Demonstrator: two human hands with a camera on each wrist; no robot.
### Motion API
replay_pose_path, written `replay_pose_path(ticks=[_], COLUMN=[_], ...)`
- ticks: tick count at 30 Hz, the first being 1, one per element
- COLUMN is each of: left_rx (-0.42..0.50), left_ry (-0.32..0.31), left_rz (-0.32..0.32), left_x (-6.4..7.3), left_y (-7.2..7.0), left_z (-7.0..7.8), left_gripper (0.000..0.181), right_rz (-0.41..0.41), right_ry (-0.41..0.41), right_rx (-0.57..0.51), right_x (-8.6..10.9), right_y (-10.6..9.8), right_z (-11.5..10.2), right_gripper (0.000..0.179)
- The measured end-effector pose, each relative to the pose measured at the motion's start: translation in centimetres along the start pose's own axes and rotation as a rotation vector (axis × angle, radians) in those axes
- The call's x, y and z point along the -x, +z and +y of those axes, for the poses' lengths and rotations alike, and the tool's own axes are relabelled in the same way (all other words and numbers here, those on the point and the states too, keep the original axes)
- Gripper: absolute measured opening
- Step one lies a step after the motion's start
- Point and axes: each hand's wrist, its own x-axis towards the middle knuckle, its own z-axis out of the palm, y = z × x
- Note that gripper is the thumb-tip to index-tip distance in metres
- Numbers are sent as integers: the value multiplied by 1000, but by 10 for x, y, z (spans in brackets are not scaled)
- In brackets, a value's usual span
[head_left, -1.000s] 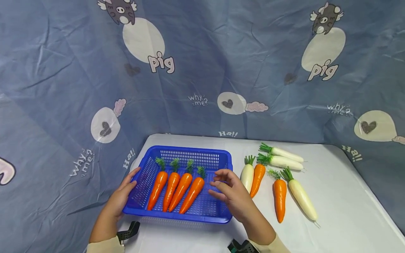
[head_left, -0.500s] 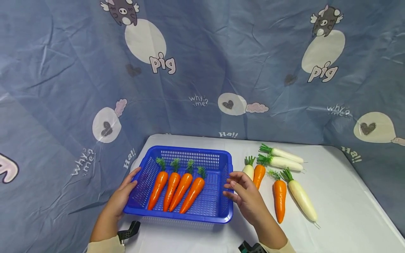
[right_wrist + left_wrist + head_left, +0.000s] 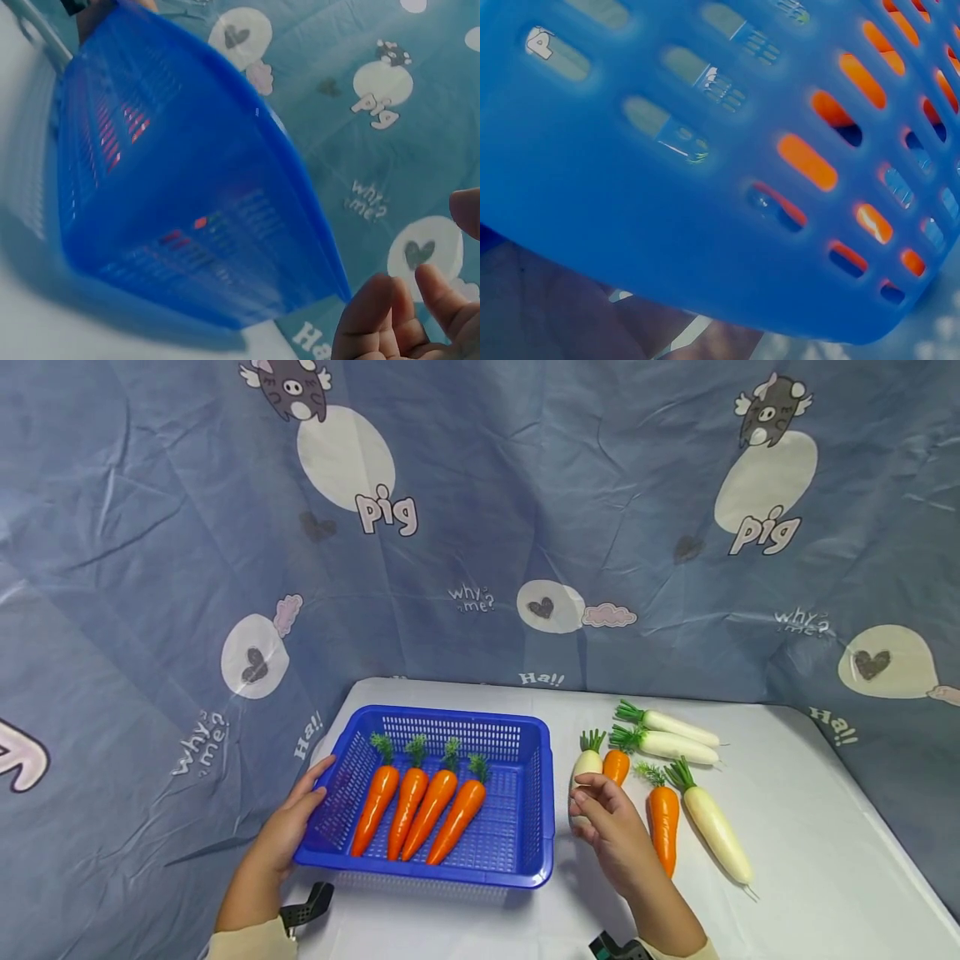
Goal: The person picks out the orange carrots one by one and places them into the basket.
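Observation:
My left hand [image 3: 279,833] grips the left rim of a blue plastic basket [image 3: 420,873]; in the left wrist view the basket's slotted wall hides much of the hand. Inside the basket several orange carrots [image 3: 375,810] with green tops lie side by side, filling its left and middle. My right hand [image 3: 618,831] holds nothing, its fingers loosely bent, right of the basket. It overlaps a white radish [image 3: 587,763] and a carrot [image 3: 617,767], partly hiding both. The right wrist view shows the fingertips apart from the basket's rim.
To the right on the white table [image 3: 832,852] lie another carrot [image 3: 663,818] and a white radish [image 3: 716,827]. Farther back, two more radishes [image 3: 678,723] lie close together. A blue printed curtain [image 3: 480,527] hangs behind and beside the table.
My right hand has moved right, from over the basket's right part to over the radish and carrot beside it. The left hand and basket have stayed in place.

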Motion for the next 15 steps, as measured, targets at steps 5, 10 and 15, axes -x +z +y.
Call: replay_pose_path(ticks=[5, 10, 15], left_rx=[-5, -1, 7], left_ry=[2, 12, 14], left_rz=[-1, -5, -5], left_x=[-1, -1, 0], left_y=[0, 0, 1], left_z=[0, -1, -2], left_gripper=[56, 56, 57], right_rz=[25, 49, 65], right_ry=[-7, 8, 11], right_rx=[40, 67, 84], right_x=[-2, -4, -3], right_y=[-10, -20, -30], right_z=[2, 3, 6], right_gripper=[26, 31, 35])
